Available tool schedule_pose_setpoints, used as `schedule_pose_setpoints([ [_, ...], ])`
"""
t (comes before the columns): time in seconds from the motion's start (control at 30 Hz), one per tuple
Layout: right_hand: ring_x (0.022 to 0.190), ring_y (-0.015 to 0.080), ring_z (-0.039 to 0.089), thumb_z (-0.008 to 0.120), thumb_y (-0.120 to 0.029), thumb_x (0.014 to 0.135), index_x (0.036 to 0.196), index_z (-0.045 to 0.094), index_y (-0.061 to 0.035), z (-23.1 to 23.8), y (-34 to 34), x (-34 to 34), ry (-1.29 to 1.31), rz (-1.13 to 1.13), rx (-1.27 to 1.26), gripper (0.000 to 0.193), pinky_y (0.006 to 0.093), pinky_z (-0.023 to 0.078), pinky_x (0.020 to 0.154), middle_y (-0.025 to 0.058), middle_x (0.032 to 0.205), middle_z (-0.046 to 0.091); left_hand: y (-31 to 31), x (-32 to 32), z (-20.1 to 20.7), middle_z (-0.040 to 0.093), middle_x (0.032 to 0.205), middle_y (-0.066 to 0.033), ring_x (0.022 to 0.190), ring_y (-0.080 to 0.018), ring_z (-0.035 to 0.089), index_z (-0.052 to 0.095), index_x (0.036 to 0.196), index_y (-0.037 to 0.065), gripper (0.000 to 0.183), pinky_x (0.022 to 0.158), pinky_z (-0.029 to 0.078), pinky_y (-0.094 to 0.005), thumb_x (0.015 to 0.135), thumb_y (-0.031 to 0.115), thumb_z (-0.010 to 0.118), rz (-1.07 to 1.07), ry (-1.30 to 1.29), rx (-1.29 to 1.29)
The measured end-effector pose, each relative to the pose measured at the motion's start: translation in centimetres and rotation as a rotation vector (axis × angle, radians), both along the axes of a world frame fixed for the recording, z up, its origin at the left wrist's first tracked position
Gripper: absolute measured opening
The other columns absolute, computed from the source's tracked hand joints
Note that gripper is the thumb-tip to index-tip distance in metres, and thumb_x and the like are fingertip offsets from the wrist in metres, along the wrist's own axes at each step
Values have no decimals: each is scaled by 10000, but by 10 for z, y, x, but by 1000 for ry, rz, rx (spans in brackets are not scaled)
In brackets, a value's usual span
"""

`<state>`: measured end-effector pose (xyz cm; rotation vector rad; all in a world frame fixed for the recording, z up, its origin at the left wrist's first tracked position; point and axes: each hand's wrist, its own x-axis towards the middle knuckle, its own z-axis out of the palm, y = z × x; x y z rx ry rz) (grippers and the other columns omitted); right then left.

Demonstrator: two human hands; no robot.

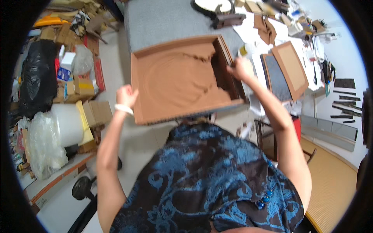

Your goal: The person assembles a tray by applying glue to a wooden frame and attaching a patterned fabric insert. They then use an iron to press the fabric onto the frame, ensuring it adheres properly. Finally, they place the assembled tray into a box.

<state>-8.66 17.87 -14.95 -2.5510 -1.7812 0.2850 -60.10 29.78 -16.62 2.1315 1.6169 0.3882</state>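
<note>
A shallow, brown-lined box is in front of me, its far part over the grey table and its near edge by my body. Inside it lies a loose brown sheet, creased in a wide ring, with an uneven right edge. A dark gap shows between that edge and the right wall. My left hand, a white bangle at its wrist, is closed on the left wall. On the opposite side my right hand is closed round the right rim.
Grey cloth covers the table; a dark stand with a round white piece sits at its far end. To the right are a brown-framed panel, a dark panel and brown cloth. Cardboard boxes and bags crowd the left.
</note>
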Motion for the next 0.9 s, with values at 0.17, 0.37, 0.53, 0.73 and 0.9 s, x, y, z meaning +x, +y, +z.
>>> schedule_pose_setpoints([
  [0.17, 708, 353, 727, 806, -432, 798, 844, 723, -13, -24, 16, 22, 25, -79, 43, 430, 491, 612, 739, 198, 731, 700, 27, 30, -16, 448, 495, -91, 467, -196, 430, 435, 581, 79, 447, 476, 377, -390, 777, 261, 794, 52, -133, 88],
  [0.37, 764, 357, 749, 803, -419, 801, 877, 735, -38, -31, -25, 16, 93, -91, 248, 394, 484, 612, 744, 187, 799, 738, 9, 28, -23, 481, 524, -115, 480, -203, 403, 444, 610, 51, 461, 471, 370, -407, 829, 275, 783, 53, -148, 128],
  [0.53, 778, 387, 740, 779, -479, 829, 960, 723, -70, -48, -21, 3, 29, -141, 135, 433, 495, 595, 725, 196, 791, 734, 8, 34, -43, 510, 532, -133, 490, -320, 514, 469, 620, 51, 441, 507, 435, -449, 819, 297, 776, 100, 1, 39],
  [0.73, 743, 363, 721, 765, -621, 833, 1097, 578, -47, -19, -25, -24, -187, -19, 195, 659, 482, 581, 666, 134, 830, 713, -2, 22, -46, 603, 580, -72, 536, -161, 603, 603, 733, 26, 532, 521, 473, -350, 1033, 465, 611, 303, -382, -342],
  [0.9, 756, 349, 718, 700, -392, 980, 979, 676, -31, 4, 21, -147, 529, 85, 242, 361, 436, 569, 706, 171, 823, 724, -16, -9, -99, 729, 1004, 9, 867, -74, 644, 718, 1126, 62, 286, 731, 538, -267, 1044, 324, 637, 516, -768, -490],
])
